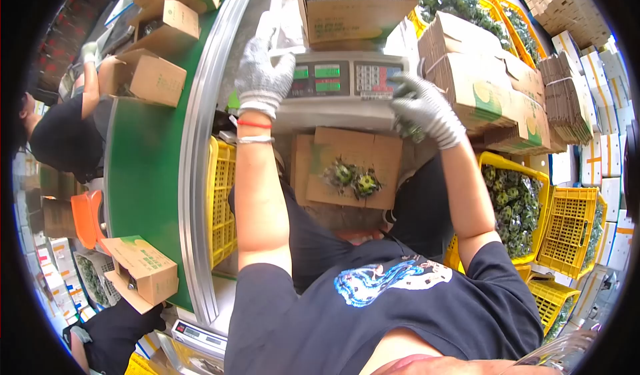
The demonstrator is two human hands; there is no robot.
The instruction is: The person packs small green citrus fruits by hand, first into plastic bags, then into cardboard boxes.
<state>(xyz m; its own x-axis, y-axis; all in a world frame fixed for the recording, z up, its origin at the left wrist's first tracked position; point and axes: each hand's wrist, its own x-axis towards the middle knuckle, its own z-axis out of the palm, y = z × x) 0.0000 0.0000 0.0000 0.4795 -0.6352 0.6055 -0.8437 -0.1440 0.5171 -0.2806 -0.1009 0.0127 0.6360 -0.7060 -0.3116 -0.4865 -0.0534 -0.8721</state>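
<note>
My left hand, in a grey-white knit glove, is at the left side of a weighing scale, fingers stretched forward and thumb apart. My right hand, gloved too, is right of the scale's keypad, its fingers curled over bagged green produce, mostly hidden beneath the palm. An open cardboard box with dark bagged contents rests on the scale, behind lit green displays. Below, between my legs, two wrapped green pieces of produce lie on brown cardboard.
A green conveyor belt with open cartons runs along the left, a co-worker beyond it. Flattened cartons are stacked at right. Yellow crates stand right, one filled with bagged greens; another yellow crate is at left.
</note>
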